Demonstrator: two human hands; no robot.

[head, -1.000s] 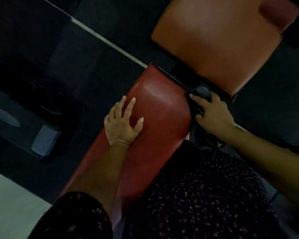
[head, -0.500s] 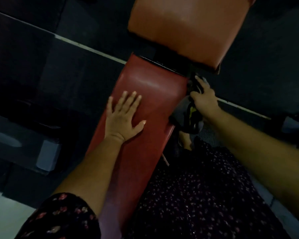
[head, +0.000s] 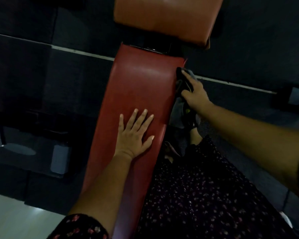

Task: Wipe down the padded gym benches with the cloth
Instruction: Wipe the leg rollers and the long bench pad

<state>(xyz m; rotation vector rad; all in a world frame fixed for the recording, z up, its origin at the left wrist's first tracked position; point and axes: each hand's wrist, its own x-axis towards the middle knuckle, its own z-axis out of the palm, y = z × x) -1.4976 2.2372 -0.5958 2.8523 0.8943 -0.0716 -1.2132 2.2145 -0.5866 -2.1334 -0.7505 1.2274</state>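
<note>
Head view: left hand (head: 134,133) lies spread flat on the red padded surface (head: 138,87), fingers apart, bracing. Right hand (head: 195,94) grips the dark cloth (head: 177,112) against its right edge, near the far corner; the rest of the cloth hangs below. I'd judge this is the edge wipe: press w/ flat fingers, drag along the side toward me, overlap strokes. Orange pad (head: 162,18) beyond is prob. next. No brand, label or writing readable; too dim.

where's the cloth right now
In the head view the cloth is on the right, held by the right hand against the right edge of the red bench pad.
</note>
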